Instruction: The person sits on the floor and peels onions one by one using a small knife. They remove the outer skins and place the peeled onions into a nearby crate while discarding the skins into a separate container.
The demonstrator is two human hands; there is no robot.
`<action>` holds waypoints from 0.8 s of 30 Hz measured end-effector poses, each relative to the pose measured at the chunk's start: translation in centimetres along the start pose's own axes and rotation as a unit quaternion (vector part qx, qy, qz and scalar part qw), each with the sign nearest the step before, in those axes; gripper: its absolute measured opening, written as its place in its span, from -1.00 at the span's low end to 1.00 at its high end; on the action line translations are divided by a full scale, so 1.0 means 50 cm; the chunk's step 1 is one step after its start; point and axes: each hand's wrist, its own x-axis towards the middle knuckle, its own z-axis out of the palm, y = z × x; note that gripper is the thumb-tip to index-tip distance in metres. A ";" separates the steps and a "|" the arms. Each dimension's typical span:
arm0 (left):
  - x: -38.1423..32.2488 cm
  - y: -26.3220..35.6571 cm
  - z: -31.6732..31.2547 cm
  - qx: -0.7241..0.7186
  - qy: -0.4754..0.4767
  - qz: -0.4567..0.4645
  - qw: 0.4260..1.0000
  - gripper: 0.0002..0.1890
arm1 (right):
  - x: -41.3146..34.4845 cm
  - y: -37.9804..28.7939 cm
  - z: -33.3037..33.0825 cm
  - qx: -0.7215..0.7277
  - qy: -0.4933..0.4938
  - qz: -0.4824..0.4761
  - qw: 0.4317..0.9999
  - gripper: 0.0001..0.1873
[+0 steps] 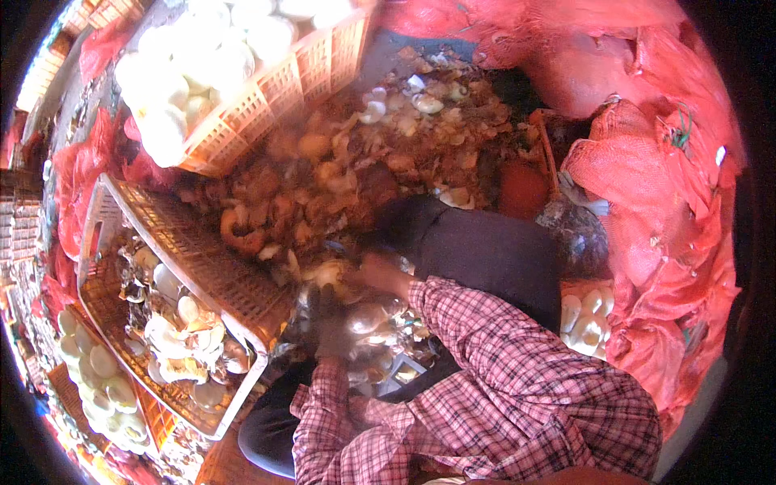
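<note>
Before me, between my knees, both hands meet at a pale, partly peeled onion [330, 273]. My left hand [327, 312], which looks darker, perhaps gloved, reaches up to the onion's lower edge. From the right comes my right hand [379, 273], its fingers at the onion's side; motion blur hides the fingers and whether they hold a tool. Just below the hands lie several onions [367, 318] and loose skins, with a grey plastic frame-like piece [400, 373] near my lap.
An orange plastic crate [273, 97] heaped with peeled onions stands at upper left. A tilted crate [176, 254] with onions and scraps is at left. Onion skins [424, 133] cover the ground ahead. Red mesh sacks [630, 170] line the right; peeled onions [585, 318] sit beside my right leg.
</note>
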 end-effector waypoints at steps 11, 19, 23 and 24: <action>0.029 0.198 -0.235 -0.289 0.341 -0.017 0.894 -0.59 | -0.130 -0.228 -0.027 0.221 -0.038 -0.223 0.949 -0.29; -0.071 0.244 -0.368 -0.456 0.329 -0.030 0.826 -0.21 | -0.220 -0.330 0.065 0.114 -0.143 -0.405 0.896 -0.39; -0.125 0.204 -0.374 -0.611 0.301 -0.063 0.729 -0.24 | -0.277 -0.350 0.097 0.002 -0.092 -0.407 0.909 -0.33; -0.131 0.187 -0.376 -0.646 0.276 -0.109 0.703 -0.27 | -0.281 -0.358 0.110 -0.033 -0.087 -0.390 0.916 -0.31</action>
